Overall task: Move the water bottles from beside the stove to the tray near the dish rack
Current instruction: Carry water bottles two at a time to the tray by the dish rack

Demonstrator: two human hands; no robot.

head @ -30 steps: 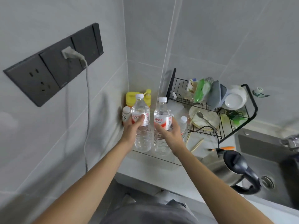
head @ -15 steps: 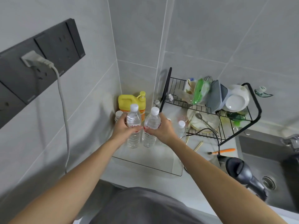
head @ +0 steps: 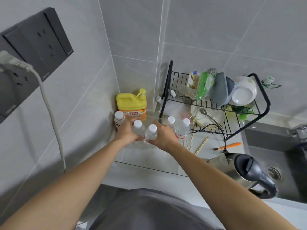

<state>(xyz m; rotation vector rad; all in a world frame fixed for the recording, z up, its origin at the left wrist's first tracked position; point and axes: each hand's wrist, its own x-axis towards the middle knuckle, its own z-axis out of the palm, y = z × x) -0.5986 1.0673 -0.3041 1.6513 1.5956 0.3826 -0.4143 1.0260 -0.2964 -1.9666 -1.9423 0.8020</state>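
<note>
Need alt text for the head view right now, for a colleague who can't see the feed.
Both hands, left hand and right hand, each grip an upright water bottle, left bottle and right bottle, over the clear tray in the counter corner. Two more bottles stand beside the dish rack, with a yellow detergent jug behind.

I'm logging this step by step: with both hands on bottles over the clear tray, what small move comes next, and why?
Probably let go. The left hand and right hand each grip an upright water bottle, left bottle and right bottle, whose bases appear to sit in the clear tray beside two bottles already there. Opening the fingers and withdrawing would leave them placed.
</note>
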